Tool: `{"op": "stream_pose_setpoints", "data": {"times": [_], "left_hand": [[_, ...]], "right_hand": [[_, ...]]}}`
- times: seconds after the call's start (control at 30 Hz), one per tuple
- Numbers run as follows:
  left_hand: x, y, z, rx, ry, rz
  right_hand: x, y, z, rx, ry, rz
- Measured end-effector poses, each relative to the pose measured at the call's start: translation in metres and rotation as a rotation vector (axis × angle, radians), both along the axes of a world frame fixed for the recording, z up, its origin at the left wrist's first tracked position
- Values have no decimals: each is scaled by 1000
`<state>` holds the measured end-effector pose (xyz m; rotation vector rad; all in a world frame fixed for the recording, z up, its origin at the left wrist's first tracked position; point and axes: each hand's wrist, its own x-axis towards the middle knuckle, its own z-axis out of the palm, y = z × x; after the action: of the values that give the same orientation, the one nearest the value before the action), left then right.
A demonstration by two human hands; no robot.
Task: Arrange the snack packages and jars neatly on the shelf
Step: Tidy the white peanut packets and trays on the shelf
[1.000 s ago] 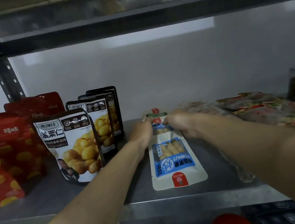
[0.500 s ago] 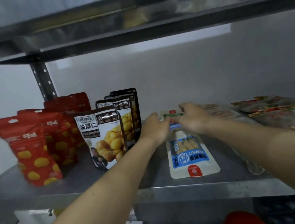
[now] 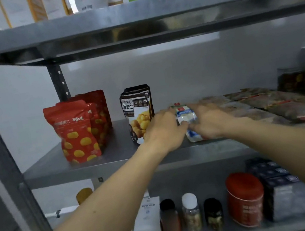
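- The left hand (image 3: 162,128) and the right hand (image 3: 212,120) are both on the white and blue packet (image 3: 186,116).
- The left hand holds the packet's left side. Its thumb is bent onto the front of the packet and its fingers curl over the top.
- The right hand holds the packet's right side. Its fingers reach over the top end and its thumb pinches low down, close to the left thumb.
- The packet is on the middle shelf (image 3: 71,167), between the two hands. Its bottom end is near the front edge of the shelf. I cannot tell if it lies flat or is lifted a bit.
- Just beside the left hand stand the black bags (image 3: 138,109), upright, one behind the other, with yellow nuts on the front.
- Further left stand the red bags (image 3: 75,133) with yellow dots, also upright in a row.
- To the right of the right hand, flat packets (image 3: 288,107) lie on the shelf.
- Behind them, at the far right, stand dark jars (image 3: 292,79). They look blurry.
- On the shelf below are small bottles (image 3: 191,214), a red tin (image 3: 245,198) and a white box (image 3: 147,220).
- Both arms reach forward from the bottom of the view.
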<state>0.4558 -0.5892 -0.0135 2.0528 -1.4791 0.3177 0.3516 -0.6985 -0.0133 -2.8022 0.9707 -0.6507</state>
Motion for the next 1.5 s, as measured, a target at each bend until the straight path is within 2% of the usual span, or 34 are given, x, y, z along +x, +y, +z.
{"op": "stream_pose_setpoints", "data": {"times": [0.13,0.37,0.57,0.73,0.9,0.97,1.03,1.2,1.43,1.5], "left_hand": [[-5,29,-7,34,-46,-9],[22,69,-17,-11,-187,148],[57,87,-28,-224,-246,204],[82,77,-46,-393,-48,156],[99,48,-49,-341,448,111],[104,39,-49,-312,591,34],[105,32,-53,-329,585,10],[115,24,-61,-416,430,22],[141,23,-51,-385,437,-42],[149,19,-47,-403,523,-63]], "right_hand": [[-3,27,-1,-34,30,-30],[9,54,-7,-75,35,-5],[29,66,-13,-42,-75,46],[52,59,-27,81,-268,187],[82,44,-41,309,-407,321],[92,32,-45,365,-452,357],[97,21,-48,394,-472,376],[102,11,-54,445,-492,380],[99,22,-38,445,-483,294],[102,18,-38,518,-491,266]]}}
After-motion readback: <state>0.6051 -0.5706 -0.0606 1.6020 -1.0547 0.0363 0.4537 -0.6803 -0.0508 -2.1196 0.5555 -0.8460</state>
